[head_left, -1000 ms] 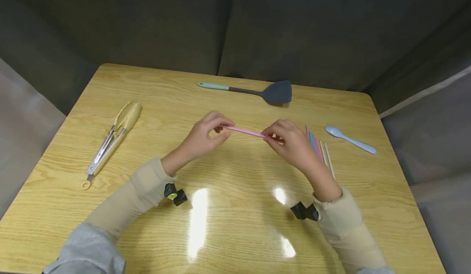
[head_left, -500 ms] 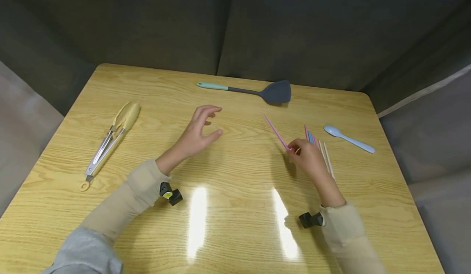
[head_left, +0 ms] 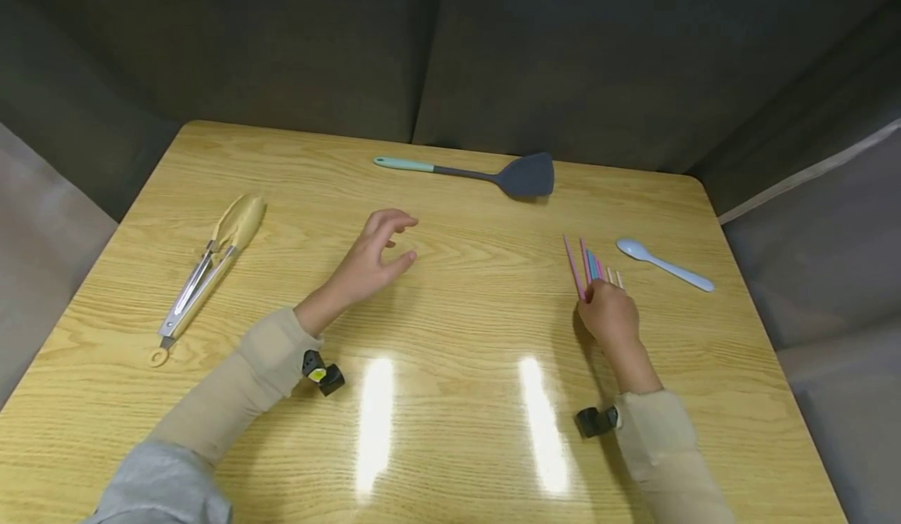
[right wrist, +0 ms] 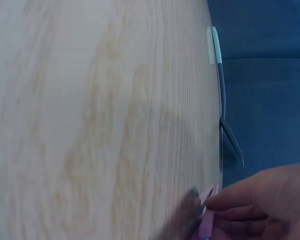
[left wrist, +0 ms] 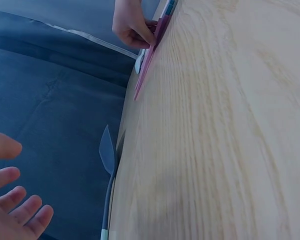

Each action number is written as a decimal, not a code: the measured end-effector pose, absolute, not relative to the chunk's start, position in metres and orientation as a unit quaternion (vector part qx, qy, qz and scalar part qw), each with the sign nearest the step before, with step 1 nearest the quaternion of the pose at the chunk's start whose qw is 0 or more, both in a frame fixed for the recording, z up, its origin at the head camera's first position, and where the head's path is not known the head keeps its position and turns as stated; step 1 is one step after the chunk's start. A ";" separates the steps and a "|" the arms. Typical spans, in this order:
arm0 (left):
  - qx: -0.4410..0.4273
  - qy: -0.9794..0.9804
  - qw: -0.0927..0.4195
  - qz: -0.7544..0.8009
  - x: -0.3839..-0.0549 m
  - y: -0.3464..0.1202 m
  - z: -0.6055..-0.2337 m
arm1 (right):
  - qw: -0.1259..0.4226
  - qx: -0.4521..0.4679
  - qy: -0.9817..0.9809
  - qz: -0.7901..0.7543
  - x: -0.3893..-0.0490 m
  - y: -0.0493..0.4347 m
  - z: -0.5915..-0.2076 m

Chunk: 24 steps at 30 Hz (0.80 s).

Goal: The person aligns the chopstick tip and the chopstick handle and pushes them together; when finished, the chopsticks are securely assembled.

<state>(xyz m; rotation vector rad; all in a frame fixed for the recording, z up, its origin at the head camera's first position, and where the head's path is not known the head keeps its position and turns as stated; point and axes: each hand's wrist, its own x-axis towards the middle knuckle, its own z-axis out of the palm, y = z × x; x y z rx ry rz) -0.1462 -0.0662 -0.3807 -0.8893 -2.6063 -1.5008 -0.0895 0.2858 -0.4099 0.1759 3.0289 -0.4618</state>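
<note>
My right hand (head_left: 611,314) pinches a pink chopstick (head_left: 573,264) by its near end, low over the table's right side. The chopstick points away from me, left of a row of more chopsticks: pink (head_left: 585,256) and blue (head_left: 592,263) ones, then two pale ones (head_left: 610,274) whose lower parts my hand hides. In the right wrist view the thumb and fingers hold the squared pink end (right wrist: 206,224). Above the middle left of the table, my left hand (head_left: 367,261) hovers with fingers parted and nothing in it.
A spatula (head_left: 524,177) with a mint handle lies along the back edge. Tongs (head_left: 207,278) with cream tips rest at the left. A light blue spoon (head_left: 665,264) lies right of the chopsticks. Dark curtains (head_left: 281,47) stand behind the wooden table (head_left: 450,336).
The left hand has let go of the pink chopstick and drawn back slightly left. The right hand has carried the chopstick right and turned it to lie alongside the row.
</note>
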 end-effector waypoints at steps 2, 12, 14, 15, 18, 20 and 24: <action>-0.276 -0.839 -0.005 -0.469 -0.146 -0.067 -0.382 | 0.035 0.062 0.987 -0.145 -0.090 0.286 -0.409; -0.264 -0.855 -0.025 -0.447 -0.147 -0.069 -0.385 | 0.021 0.072 0.990 -0.120 -0.093 0.286 -0.413; -0.263 -0.856 -0.026 -0.445 -0.147 -0.070 -0.386 | 0.015 0.071 0.991 -0.115 -0.094 0.286 -0.414; -0.262 -0.857 -0.027 -0.443 -0.146 -0.070 -0.386 | 0.013 0.070 0.991 -0.114 -0.095 0.286 -0.414; -0.260 -0.863 -0.033 -0.432 -0.147 -0.071 -0.387 | 0.001 0.070 0.991 -0.110 -0.095 0.286 -0.415; -0.255 -0.871 -0.038 -0.417 -0.147 -0.072 -0.387 | -0.003 0.071 0.992 -0.107 -0.094 0.286 -0.416; -0.255 -0.893 -0.036 -0.370 -0.148 -0.074 -0.389 | -0.018 0.072 0.992 -0.101 -0.094 0.286 -0.416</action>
